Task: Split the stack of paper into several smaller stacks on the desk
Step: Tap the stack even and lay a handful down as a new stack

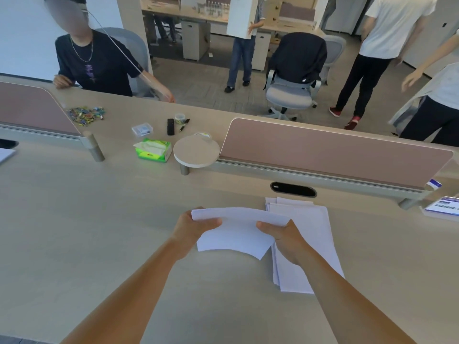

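Note:
A loose stack of white paper (311, 234) lies on the beige desk (99, 232), right of centre, its sheets slightly fanned. Above the desk and just left of that stack I hold a thin bundle of white sheets (236, 234), bowed upward at its far edge. My left hand (192, 228) grips the bundle's left side, thumb on top. My right hand (283, 238) grips its right side and covers part of the stack below.
A pink divider panel (335, 155) runs behind the stack, with a dark cable slot (293, 189) before it. Farther back sit a round stand (196, 151), green tissue box (154, 150), black remote (170, 126) and coloured clips (85, 115). A seated person (99, 65) faces me.

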